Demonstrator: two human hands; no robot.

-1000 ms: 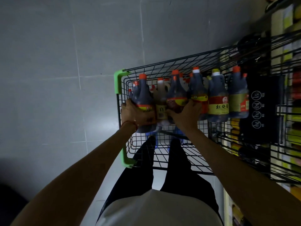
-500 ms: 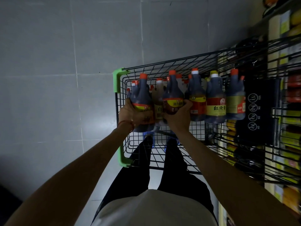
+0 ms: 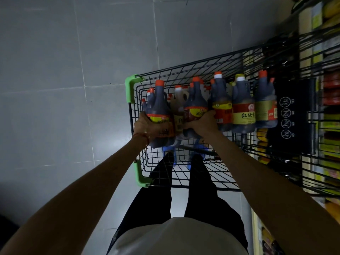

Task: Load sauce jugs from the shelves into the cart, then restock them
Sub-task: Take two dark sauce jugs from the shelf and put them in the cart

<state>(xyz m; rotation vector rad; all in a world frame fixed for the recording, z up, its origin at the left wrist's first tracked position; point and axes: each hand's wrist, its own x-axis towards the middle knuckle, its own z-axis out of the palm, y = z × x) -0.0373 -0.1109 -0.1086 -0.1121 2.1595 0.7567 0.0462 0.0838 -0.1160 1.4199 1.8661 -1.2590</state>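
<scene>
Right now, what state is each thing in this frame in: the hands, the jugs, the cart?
left hand, grips the leftmost dark jug.
right hand, grips the red-and-yellow-labelled jug.
pale jug, upright between those two, capped.
three dark jugs, upright in a row further right, capped.
cart, loaded with jugs, parked beside the shelves.

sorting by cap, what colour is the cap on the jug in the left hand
Orange-red; the head view shows the cap on the jug the left hand grips.
</scene>
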